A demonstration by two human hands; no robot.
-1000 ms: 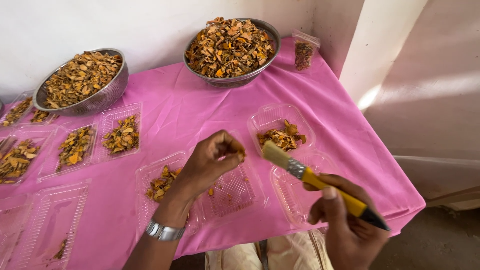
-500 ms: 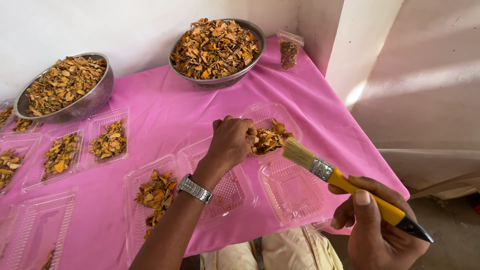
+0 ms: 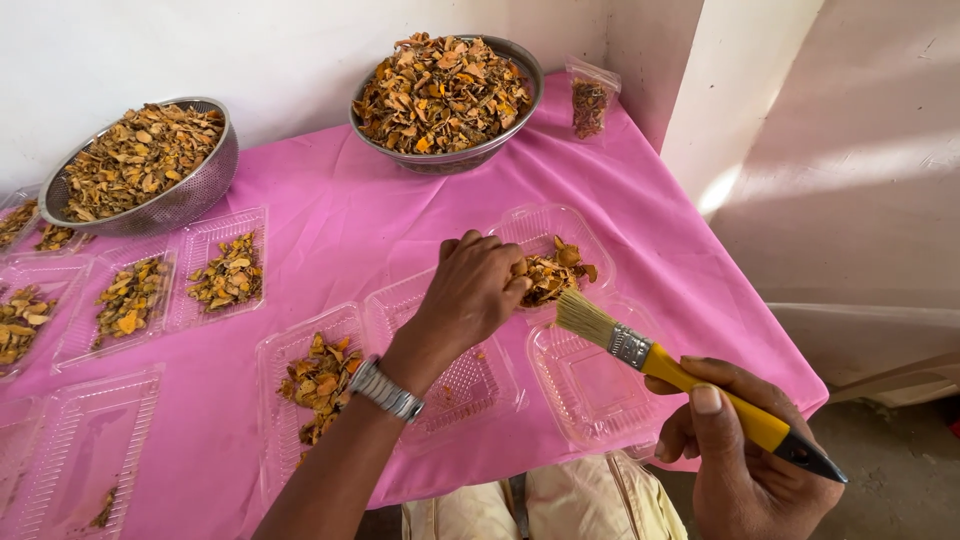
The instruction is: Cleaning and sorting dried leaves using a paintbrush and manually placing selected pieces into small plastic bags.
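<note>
The left hand [image 3: 475, 290] is laid at the edge of a clear tray [image 3: 590, 225]. Its fingers are curled tight into the chips [image 3: 555, 272] heaped there, and some seem to be pinched, though the fingertips are partly hidden. The brush [image 3: 690, 375] is gripped firmly in the right hand [image 3: 740, 450] by its yellow handle. Its bristles are held in the air just beside the heap and above an empty tray [image 3: 590, 385].

The step in hand is judged to be the handling of the chips in that one tray, with the brush kept ready close by. A light pinch is called for, since the chips look dry, thin and brittle. Any brushing would need short, soft strokes, as the trays look flimsy and easily shifted.

The chips are curled and irregular, orange to brown, with a matt, rough surface. The trays are made of thin transparent plastic, rectangular with rounded corners and ribbed floors. A smooth pink cloth [image 3: 330, 220] is spread beneath them. More chips are piled in a steel bowl [image 3: 520, 120] and a mesh colander [image 3: 195, 195] by the wall, and a small clear bag [image 3: 590, 100] is stood beside the bowl. A metal watch [image 3: 385, 390] is worn on the left wrist.
</note>
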